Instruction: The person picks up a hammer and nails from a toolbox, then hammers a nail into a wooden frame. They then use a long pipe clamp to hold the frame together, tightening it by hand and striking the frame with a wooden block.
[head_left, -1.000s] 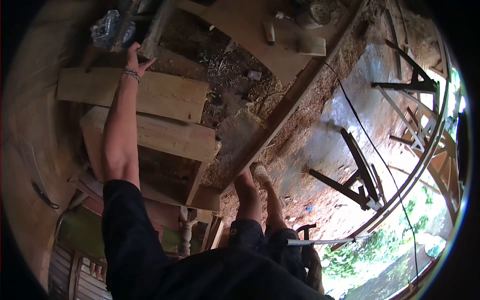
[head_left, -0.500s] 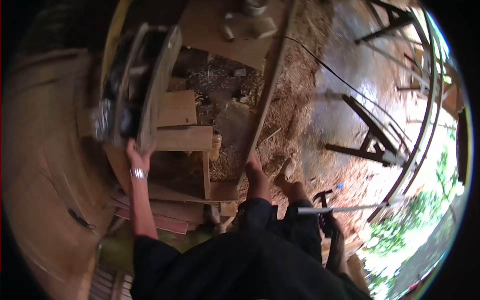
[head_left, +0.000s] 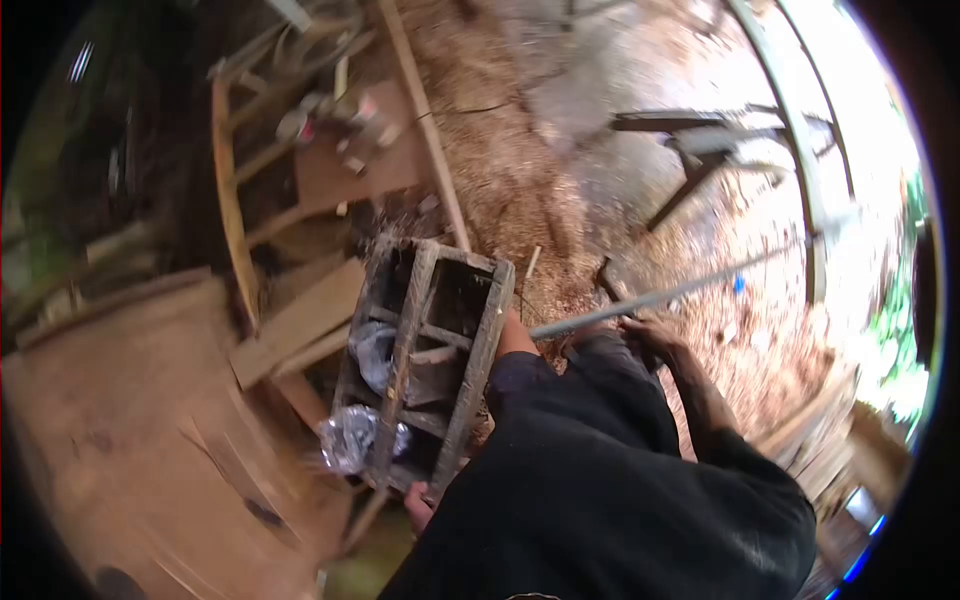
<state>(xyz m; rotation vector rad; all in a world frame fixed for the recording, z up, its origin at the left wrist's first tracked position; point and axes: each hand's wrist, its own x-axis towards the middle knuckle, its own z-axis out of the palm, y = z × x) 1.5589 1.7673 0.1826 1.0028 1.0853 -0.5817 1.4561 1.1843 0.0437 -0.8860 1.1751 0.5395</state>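
Note:
A worn wooden toolbox [head_left: 405, 340] with divided compartments hangs tilted before my body. Clear plastic bags [head_left: 352, 438] sit in its left compartments. My left hand [head_left: 420, 505] grips the toolbox at its near end, with most of the fingers hidden beneath. Over by my right thigh, my right hand [head_left: 650, 340] is closed around a hammer, whose dark head [head_left: 606, 278] shows beyond the fingers. A long grey bar [head_left: 670, 297] crosses the view close by that hand.
To the left lies a broad wooden board [head_left: 130, 400]. Planks [head_left: 300, 325] and a wooden frame [head_left: 228, 180] stand beyond the toolbox. Wood shavings [head_left: 500, 160] cover the floor. A dark trestle [head_left: 690, 150] stands at the right, near a tall post [head_left: 795, 130].
The toolbox has come from the far left over the bench toward my body, carried by my left hand. My view has turned, and my right hand still has the hammer.

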